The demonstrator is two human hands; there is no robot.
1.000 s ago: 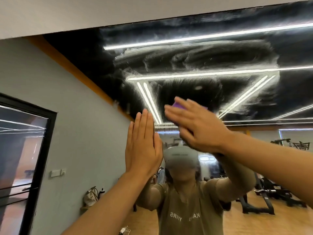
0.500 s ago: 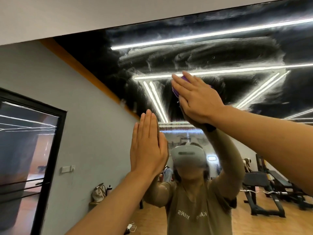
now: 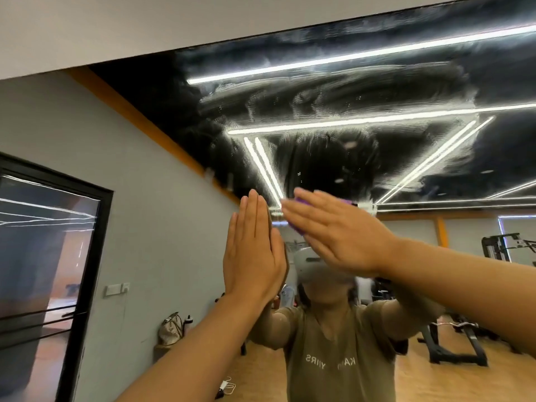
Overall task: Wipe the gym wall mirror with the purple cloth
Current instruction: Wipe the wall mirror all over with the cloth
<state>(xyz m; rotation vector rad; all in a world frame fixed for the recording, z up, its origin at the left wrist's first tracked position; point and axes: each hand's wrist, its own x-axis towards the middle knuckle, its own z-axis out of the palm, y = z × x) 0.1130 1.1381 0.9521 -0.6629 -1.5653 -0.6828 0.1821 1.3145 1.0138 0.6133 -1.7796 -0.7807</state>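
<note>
The wall mirror [image 3: 362, 111] fills the view, smeared with white streaks across its upper part. My right hand [image 3: 336, 233] lies flat on the glass near the centre, fingers pointing left, pressing the purple cloth [image 3: 298, 229] under its palm. Only small purple edges of the cloth show around the fingers. My left hand [image 3: 252, 250] rests flat against the mirror just to the left, fingers together and pointing up, holding nothing. The two hands nearly touch at the fingertips.
The mirror's top edge meets a white wall strip [image 3: 145, 27]. In the reflection there are a person in an olive shirt, gym machines [image 3: 464, 343] at the right, a black-framed door [image 3: 43, 271] at the left and a bag [image 3: 171, 329] on a low stand.
My right hand with the cloth went up the glass, then came back down and left, close to my left hand. The left hand stayed flat in place.
</note>
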